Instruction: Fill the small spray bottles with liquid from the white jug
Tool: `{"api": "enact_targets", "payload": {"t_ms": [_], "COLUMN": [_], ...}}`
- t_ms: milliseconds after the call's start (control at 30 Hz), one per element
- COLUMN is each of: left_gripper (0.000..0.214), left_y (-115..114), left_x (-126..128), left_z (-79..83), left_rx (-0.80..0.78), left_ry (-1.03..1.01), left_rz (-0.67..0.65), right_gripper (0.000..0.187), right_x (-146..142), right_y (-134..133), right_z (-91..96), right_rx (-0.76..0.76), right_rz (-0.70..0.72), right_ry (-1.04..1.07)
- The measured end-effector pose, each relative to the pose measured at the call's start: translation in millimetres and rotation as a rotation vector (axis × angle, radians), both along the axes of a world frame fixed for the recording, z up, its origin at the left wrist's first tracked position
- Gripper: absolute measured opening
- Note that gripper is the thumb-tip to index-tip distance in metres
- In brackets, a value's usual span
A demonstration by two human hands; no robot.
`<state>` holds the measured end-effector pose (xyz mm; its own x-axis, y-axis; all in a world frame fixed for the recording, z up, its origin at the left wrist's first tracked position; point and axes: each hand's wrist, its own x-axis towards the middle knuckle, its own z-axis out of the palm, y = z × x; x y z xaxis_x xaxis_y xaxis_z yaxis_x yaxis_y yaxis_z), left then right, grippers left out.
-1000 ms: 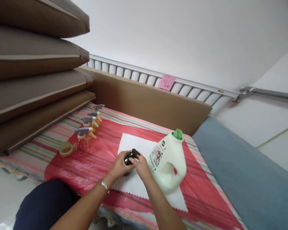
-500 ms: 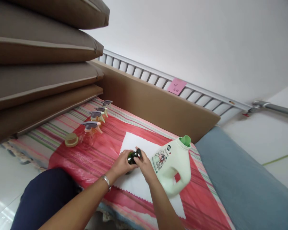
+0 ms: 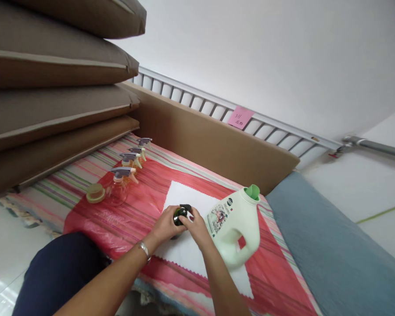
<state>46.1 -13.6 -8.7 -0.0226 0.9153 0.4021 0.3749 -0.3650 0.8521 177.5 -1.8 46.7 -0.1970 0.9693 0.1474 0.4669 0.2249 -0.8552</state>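
Observation:
A dark green pump bottle [image 3: 177,218] stands over the white cloth, mostly covered by my fingers. My left hand [image 3: 166,225] is wrapped round its body. My right hand [image 3: 195,227] closes on the black pump head [image 3: 184,208] at its top. Just right of my hands, a pale green detergent jug [image 3: 238,228] with a handle and an uncapped mouth rests on the white cloth [image 3: 181,193]. Its neck tilts toward the back right in this view. The lower part of the pump bottle is hidden by my left hand.
Several spray bottles [image 3: 118,188] line up at the left beside a round yellowish lid [image 3: 95,192]. Red plastic sheeting [image 3: 145,184] covers the striped cloth [image 3: 64,186]. Stacked cushions [image 3: 62,105] rise at the left; a brown board [image 3: 210,131] stands behind, with a pink note [image 3: 241,117] above it.
My right fingers have shifted on the pump head, which has turned so that its spout points another way. The jug and spray bottles stay put; the view has shifted slightly.

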Motion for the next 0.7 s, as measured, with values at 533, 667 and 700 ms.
{"api": "enact_targets", "payload": {"t_ms": [533, 667, 700], "left_gripper": [0.055, 0.055, 0.055], "left_y": [-1.9, -2.3, -2.6], "left_x": [-0.1, 0.0, 0.0], "left_z": [-0.9, -0.4, -0.2], "left_rx": [0.010, 0.020, 0.020], "left_ry": [-0.002, -0.001, 0.000], "left_rz": [0.021, 0.012, 0.012], "right_gripper": [0.036, 0.033, 0.032], "right_x": [-7.9, -9.6, -9.7], "right_y": [-4.1, -5.1, -5.2], "right_z": [1.3, 1.7, 1.5], "right_rx": [-0.008, -0.013, -0.009], "right_rz": [-0.014, -0.017, -0.039], "right_ry": [0.000, 0.010, 0.005]}}
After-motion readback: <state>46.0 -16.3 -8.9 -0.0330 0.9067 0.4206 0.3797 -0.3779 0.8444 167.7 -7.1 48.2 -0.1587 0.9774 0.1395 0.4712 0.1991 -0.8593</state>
